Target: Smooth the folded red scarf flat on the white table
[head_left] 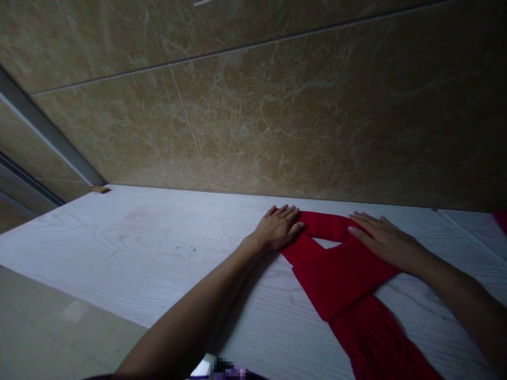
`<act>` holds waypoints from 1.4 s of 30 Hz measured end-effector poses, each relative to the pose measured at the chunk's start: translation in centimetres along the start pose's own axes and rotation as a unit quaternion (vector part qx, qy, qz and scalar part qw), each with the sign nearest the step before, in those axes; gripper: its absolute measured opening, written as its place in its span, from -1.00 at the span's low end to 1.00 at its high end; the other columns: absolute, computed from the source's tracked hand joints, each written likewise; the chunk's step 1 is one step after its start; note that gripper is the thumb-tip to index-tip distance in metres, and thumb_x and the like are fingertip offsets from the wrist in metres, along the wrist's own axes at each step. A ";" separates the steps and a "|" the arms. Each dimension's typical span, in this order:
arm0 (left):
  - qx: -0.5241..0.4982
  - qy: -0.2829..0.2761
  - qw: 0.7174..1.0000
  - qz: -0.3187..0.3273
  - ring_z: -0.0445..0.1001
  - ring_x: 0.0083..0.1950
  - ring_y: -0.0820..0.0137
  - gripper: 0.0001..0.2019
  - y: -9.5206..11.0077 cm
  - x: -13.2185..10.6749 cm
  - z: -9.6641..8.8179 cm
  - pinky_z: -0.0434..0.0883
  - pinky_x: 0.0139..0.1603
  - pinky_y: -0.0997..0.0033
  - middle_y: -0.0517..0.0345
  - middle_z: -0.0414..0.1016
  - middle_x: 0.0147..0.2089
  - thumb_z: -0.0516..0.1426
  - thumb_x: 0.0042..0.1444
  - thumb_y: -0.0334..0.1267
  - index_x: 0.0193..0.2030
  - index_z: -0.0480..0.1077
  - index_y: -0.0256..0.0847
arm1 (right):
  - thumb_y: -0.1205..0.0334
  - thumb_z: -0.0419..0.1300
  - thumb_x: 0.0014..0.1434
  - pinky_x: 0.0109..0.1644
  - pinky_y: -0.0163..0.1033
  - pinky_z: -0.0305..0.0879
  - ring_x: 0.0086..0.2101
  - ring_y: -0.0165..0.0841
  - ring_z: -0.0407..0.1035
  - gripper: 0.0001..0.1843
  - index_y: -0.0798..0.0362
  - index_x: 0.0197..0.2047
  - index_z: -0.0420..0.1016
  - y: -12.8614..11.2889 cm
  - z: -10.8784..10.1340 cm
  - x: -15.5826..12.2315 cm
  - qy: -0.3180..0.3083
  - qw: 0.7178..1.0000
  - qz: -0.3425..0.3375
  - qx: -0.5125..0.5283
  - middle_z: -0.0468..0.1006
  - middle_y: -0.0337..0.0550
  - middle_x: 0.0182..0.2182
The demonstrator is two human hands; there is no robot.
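A red scarf [340,277] lies flat on the white wood-grain tabletop, folded across itself so that a loop stands at its far end with a small gap of table showing inside. Its fringed tail runs toward the lower right and out of the picture. My left hand [278,228] rests flat on the loop's left corner, fingers stretched out. On the loop's right side lies my right hand [382,240], palm down with fingers extended. Neither hand grips the cloth.
The white table [130,248] runs along a brown marbled tile wall [253,121]. A small wooden block [100,189] sits at its far left corner, beside a grey metal strip [51,132]. Another red piece [502,219] shows at the right edge. Tiled floor [59,322] lies lower left.
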State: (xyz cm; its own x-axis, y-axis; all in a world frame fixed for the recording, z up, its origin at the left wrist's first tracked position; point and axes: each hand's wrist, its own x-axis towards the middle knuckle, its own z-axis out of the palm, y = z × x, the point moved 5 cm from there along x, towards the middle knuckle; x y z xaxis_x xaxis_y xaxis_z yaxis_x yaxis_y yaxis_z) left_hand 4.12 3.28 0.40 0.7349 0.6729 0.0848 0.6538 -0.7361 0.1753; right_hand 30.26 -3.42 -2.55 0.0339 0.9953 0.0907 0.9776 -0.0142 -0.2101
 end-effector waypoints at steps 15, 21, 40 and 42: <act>-0.003 0.009 1.000 0.005 0.01 0.61 0.19 -0.34 -0.2 0.2 0.1 -0.05 0.61 0.00 -0.02 0.09 0.58 -0.24 0.49 0.11 0.52 0.13 -0.24 | -0.28 -0.22 0.28 0.55 0.16 -0.15 0.43 -0.05 0.05 -0.08 0.22 0.40 0.33 0.2 -0.1 -0.1 0.011 1.000 0.003 0.016 0.26 0.11 0.41; -0.013 0.015 1.000 0.006 0.02 0.61 0.18 -0.35 -0.2 0.1 0.1 -0.05 0.61 -0.01 -0.03 0.13 0.57 -0.23 0.49 0.11 0.50 0.16 -0.24 | -0.26 -0.19 0.29 0.54 0.18 -0.10 0.42 -0.04 0.09 -0.13 0.18 0.38 0.35 0.3 0.0 0.0 0.025 1.000 -0.002 0.015 0.30 0.09 0.40; -0.008 0.010 1.000 -0.001 0.03 0.61 0.22 -0.36 -0.2 0.1 0.0 -0.04 0.60 0.02 0.00 0.13 0.57 -0.23 0.47 0.10 0.51 0.17 -0.19 | -0.21 -0.13 0.40 0.50 0.30 -0.05 0.43 -0.01 0.07 -0.28 0.03 0.38 0.38 0.6 -0.5 -0.8 0.058 0.998 -0.020 0.030 0.30 0.03 0.40; -0.009 0.011 1.000 -0.006 0.04 0.61 0.23 -0.37 -0.2 0.1 0.0 -0.04 0.60 0.03 0.00 0.14 0.57 -0.22 0.47 0.09 0.51 0.17 -0.20 | -0.20 -0.12 0.41 0.50 0.30 -0.04 0.43 -0.02 0.06 -0.30 0.01 0.39 0.38 0.6 -0.5 -0.9 0.056 0.998 -0.019 0.030 0.30 0.02 0.40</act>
State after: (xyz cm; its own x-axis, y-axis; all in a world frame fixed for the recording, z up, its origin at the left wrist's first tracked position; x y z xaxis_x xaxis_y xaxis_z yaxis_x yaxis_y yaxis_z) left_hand 4.09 3.51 0.34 0.7220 0.6839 0.1048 0.6596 -0.7261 0.1940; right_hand 30.92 -4.37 -2.31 0.0235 0.9781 0.2066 0.9644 0.0323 -0.2626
